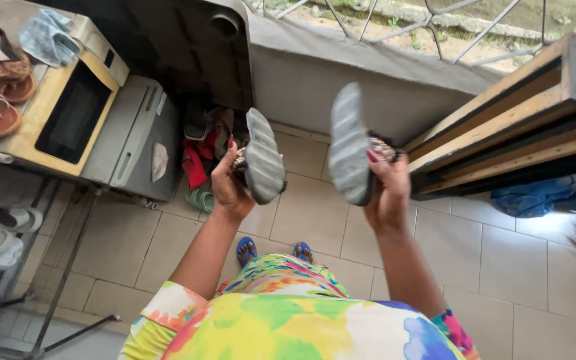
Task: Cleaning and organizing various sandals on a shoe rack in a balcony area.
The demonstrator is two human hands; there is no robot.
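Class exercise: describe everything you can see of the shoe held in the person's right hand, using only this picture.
The shoe is held up in the air in the grip of the right hand, its grey sole turned toward the camera. The sole is long and oval, ribbed with fine cross lines, and looks like rubber or foam. Behind it a dark patterned upper shows at the fingers, its detail unclear. It stands nearly upright, tilted slightly, above the tiled floor. Only the hand touches it; the other shoe is held apart in the left hand.
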